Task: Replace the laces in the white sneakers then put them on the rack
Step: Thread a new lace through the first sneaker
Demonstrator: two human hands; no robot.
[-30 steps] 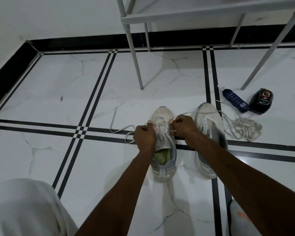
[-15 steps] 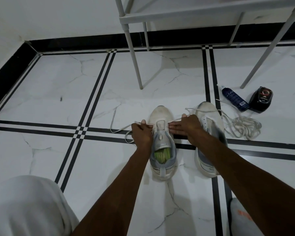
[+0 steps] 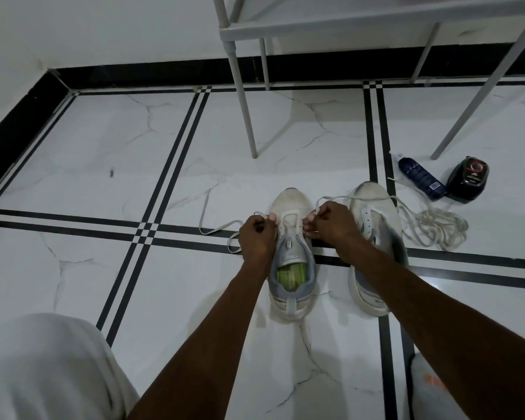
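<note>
Green insole (image 3: 291, 275) inside left sneaker (image 3: 291, 268)

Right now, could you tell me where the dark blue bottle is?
In the head view, the dark blue bottle lies on the floor at the right, just beyond the right sneaker and touching the black container.

- Dim, cool, even light with no single source in view.
- Soft shadows fall beside the rack legs (image 3: 243, 107) and the forearms.
- A faint sheen lies on the marble floor (image 3: 103, 147).
- Wide-angle bending curves the floor lines towards the edges.
- Focus is fairly sharp overall.
</note>
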